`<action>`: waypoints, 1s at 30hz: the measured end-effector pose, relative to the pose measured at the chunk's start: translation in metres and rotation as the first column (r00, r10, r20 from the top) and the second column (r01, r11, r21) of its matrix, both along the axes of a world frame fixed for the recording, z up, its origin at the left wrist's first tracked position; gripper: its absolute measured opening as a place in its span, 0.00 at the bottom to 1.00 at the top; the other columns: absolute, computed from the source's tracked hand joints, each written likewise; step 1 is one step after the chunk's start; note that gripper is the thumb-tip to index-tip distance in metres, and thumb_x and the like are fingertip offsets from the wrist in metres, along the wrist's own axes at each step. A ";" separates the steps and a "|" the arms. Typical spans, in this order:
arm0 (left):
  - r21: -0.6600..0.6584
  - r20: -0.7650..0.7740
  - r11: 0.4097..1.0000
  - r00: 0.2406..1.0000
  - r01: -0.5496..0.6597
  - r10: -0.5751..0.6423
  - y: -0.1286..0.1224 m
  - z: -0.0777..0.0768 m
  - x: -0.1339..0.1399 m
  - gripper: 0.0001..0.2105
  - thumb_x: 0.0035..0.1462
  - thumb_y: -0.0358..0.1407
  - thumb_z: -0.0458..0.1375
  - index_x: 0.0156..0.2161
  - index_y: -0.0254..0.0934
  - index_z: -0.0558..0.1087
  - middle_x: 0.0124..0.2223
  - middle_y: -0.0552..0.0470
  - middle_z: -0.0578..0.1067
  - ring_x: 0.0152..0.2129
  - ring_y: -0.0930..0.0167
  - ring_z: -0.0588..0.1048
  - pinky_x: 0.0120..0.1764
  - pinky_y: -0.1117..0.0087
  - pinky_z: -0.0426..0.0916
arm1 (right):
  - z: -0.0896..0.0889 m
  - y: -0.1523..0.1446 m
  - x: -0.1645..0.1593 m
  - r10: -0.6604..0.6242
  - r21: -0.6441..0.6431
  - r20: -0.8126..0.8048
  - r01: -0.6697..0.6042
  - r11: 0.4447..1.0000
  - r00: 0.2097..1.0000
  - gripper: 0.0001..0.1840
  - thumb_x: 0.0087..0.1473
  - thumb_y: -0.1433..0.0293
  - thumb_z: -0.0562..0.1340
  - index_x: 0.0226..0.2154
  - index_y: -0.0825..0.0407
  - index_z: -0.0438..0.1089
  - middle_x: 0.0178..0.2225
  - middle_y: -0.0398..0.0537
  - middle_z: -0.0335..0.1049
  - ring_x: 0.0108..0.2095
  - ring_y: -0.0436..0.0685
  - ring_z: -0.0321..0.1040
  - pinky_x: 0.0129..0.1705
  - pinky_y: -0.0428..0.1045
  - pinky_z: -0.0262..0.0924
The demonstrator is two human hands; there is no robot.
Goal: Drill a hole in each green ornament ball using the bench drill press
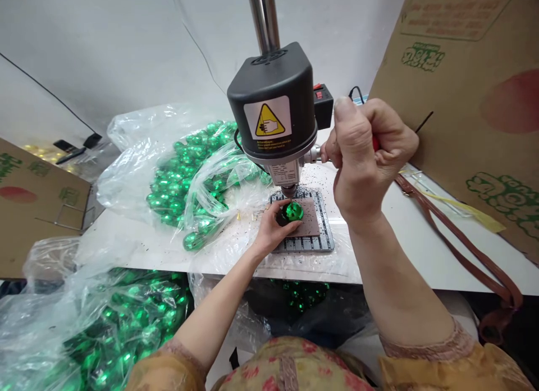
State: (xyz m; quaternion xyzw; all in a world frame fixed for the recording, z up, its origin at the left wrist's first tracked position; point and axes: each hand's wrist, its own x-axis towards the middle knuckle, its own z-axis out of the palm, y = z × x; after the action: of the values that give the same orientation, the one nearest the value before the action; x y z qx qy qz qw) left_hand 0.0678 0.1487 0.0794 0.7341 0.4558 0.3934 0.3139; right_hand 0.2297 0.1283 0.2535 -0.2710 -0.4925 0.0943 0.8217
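A black bench drill press (273, 105) with a yellow warning label stands at the middle of the table. Beneath its chuck (289, 190), my left hand (272, 227) grips a shiny green ball (293, 211) between thumb and fingers. The ball rests on a brownish pad (309, 220) that lies on the slotted grey base plate (324, 234). My right hand (362, 150) is closed round the feed lever at the drill's right side; a bit of its red knob shows behind the fingers. Whether the drill tip touches the ball I cannot tell.
A clear plastic bag of green balls (181, 178) lies left of the drill, another bag (126, 323) below the table edge. Cardboard boxes (471, 116) (37, 211) flank both sides. A brown strap (455, 239) hangs over the right edge. Dark shavings litter the base.
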 end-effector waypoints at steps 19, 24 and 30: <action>0.047 0.048 0.998 0.998 0.044 -0.046 -0.003 -0.009 0.004 0.25 0.52 0.39 0.72 0.55 0.40 0.73 0.52 0.44 0.78 0.51 0.58 0.77 0.57 0.53 0.70 | -0.026 0.000 -0.006 -0.070 0.190 -0.009 0.070 0.979 0.998 0.28 0.61 0.70 0.61 0.18 0.52 0.45 0.16 0.36 0.41 0.17 0.41 0.44 0.22 0.46 0.50; 0.053 0.041 0.998 0.998 0.039 -0.041 -0.004 -0.009 0.003 0.25 0.53 0.39 0.72 0.55 0.42 0.74 0.52 0.45 0.78 0.51 0.58 0.76 0.56 0.53 0.70 | -0.031 0.000 -0.007 -0.089 0.226 -0.002 0.087 0.970 0.996 0.28 0.61 0.69 0.61 0.18 0.52 0.43 0.16 0.36 0.39 0.17 0.42 0.42 0.21 0.47 0.49; 0.041 0.054 0.998 0.997 0.045 -0.047 -0.003 -0.008 0.003 0.25 0.52 0.39 0.72 0.55 0.41 0.74 0.52 0.44 0.78 0.51 0.58 0.76 0.57 0.53 0.70 | -0.038 0.001 -0.005 -0.108 0.248 0.015 0.101 0.964 0.994 0.27 0.60 0.71 0.60 0.18 0.52 0.43 0.16 0.36 0.41 0.17 0.41 0.41 0.21 0.47 0.49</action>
State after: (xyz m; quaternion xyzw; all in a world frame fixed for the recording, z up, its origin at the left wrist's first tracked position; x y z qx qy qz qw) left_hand 0.0708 0.1453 0.0715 0.7395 0.4220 0.4150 0.3208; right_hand 0.2251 0.1290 0.2157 -0.1936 -0.4972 -0.0148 0.8456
